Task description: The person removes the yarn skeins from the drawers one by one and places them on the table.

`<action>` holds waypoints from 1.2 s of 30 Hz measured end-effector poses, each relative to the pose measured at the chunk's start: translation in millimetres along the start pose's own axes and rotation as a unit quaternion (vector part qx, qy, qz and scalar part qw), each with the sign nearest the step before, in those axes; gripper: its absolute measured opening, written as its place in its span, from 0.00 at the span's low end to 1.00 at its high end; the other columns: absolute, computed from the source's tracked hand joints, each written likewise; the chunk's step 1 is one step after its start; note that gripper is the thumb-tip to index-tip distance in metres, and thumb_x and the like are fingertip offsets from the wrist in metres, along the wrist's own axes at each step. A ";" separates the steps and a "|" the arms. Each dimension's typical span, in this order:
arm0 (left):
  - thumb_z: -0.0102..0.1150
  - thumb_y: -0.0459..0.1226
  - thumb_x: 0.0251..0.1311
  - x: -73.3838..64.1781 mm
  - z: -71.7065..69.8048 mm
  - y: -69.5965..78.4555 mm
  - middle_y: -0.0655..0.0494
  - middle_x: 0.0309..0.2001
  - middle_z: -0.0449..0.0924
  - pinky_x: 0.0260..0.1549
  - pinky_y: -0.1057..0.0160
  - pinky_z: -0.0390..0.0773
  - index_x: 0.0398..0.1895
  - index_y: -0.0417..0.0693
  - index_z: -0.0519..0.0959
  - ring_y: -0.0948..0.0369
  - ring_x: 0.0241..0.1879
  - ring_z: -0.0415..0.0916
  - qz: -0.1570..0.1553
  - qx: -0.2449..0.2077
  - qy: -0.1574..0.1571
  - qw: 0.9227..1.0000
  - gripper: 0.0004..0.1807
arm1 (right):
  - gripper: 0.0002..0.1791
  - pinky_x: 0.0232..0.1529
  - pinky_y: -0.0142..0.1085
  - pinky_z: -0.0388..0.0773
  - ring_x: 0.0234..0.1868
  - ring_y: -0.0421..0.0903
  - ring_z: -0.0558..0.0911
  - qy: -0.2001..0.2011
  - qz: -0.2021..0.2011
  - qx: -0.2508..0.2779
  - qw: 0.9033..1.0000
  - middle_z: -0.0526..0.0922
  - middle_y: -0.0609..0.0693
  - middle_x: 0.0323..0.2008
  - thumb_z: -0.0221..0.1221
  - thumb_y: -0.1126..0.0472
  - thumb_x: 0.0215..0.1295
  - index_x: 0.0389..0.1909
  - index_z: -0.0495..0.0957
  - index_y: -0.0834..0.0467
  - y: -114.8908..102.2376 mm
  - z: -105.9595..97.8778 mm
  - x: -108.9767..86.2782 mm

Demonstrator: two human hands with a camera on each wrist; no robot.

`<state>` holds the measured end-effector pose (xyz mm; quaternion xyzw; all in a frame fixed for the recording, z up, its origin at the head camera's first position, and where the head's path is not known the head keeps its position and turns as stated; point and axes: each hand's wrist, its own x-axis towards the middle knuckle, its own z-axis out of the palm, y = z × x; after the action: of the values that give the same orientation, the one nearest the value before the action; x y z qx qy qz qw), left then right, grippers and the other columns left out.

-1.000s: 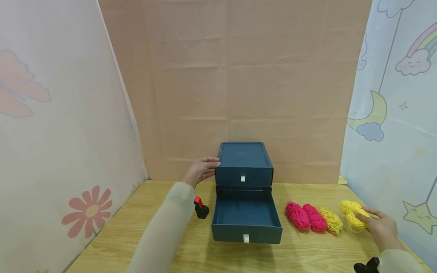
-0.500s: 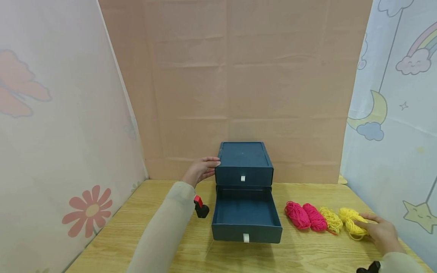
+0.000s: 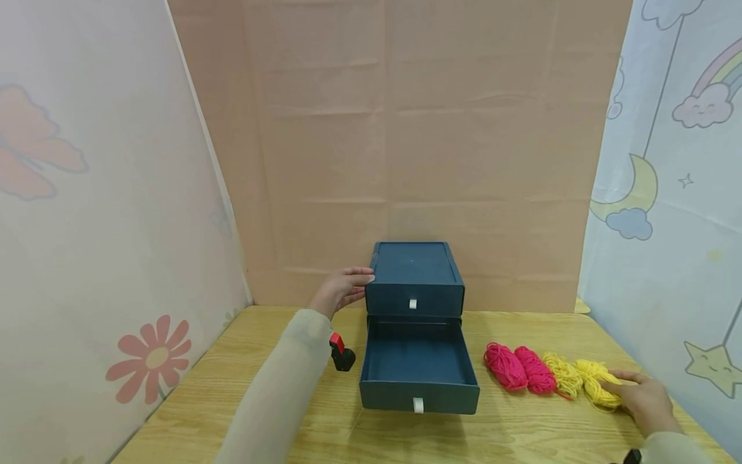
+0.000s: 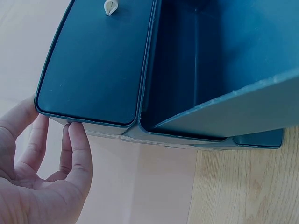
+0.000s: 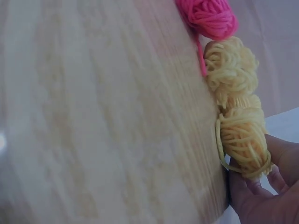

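Observation:
A dark blue two-drawer cabinet (image 3: 414,264) stands at the table's middle, its lower drawer (image 3: 394,395) pulled out and its upper drawer (image 4: 93,65) closed. My left hand (image 3: 343,289) touches the cabinet's upper left side with extended fingers (image 4: 80,149). At the right, my right hand (image 3: 646,394) grips one end of a bright yellow yarn skein (image 3: 596,381) between thumb and fingers. That skein lies against a paler yellow skein (image 5: 232,65). Two pink yarn skeins (image 3: 504,366) sit left of the yellow pair in the same row.
The wooden table (image 3: 232,386) carries everything. Brown paper (image 3: 313,161) covers the back, and patterned sheets (image 3: 666,270) hang at both sides. A loose pink strand (image 5: 202,58) trails beside the paler yellow skein.
My right hand has brought the bright yellow skein left and down, closing the gap to the paler yellow one. The left hand and the cabinet have stayed in place.

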<state>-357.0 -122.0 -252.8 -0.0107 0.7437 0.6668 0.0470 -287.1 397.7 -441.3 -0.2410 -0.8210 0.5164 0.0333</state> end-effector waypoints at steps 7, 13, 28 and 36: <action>0.62 0.39 0.56 -1.5 -0.2 0.4 0.51 0.44 0.78 0.50 0.60 0.74 0.46 0.48 0.80 0.57 0.39 0.76 0.000 0.002 0.000 1.000 0.14 | 0.35 0.56 0.61 0.55 0.58 0.72 0.54 0.027 -0.005 -0.051 0.998 0.50 0.76 0.62 0.65 0.47 0.53 0.53 0.70 0.70 -5.4 3.2 -7.6; 0.62 0.39 0.56 -2.1 -0.2 0.9 0.51 0.44 0.78 0.49 0.61 0.75 0.46 0.48 0.80 0.58 0.39 0.76 0.001 0.002 0.002 1.000 0.14 | 0.37 0.58 0.61 0.53 0.60 0.73 0.51 0.026 -0.003 -0.061 0.998 0.49 0.76 0.63 0.64 0.47 0.53 0.56 0.68 0.69 -9.1 4.0 -9.9; 0.62 0.39 0.57 -4.8 -0.5 1.8 0.51 0.48 0.76 0.51 0.59 0.73 0.47 0.49 0.79 0.54 0.45 0.73 -0.004 0.008 0.010 1.000 0.14 | 0.57 0.56 0.60 0.57 0.59 0.72 0.54 -0.029 -0.009 -0.030 0.999 0.48 0.77 0.62 0.65 0.33 0.42 0.60 0.60 0.72 -5.3 4.5 0.8; 0.62 0.39 0.57 -3.5 -0.2 1.2 0.51 0.45 0.78 0.51 0.60 0.74 0.47 0.48 0.80 0.57 0.40 0.76 -0.001 0.004 0.003 1.000 0.14 | 0.59 0.55 0.59 0.60 0.57 0.69 0.56 -0.044 -0.002 -0.031 0.999 0.46 0.78 0.61 0.65 0.31 0.40 0.61 0.58 0.73 -6.6 3.0 0.5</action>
<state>-353.7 -122.2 -251.2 -0.0129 0.7467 0.6635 0.0452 -290.8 393.2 -437.1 -0.2175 -0.8380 0.5003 -0.0095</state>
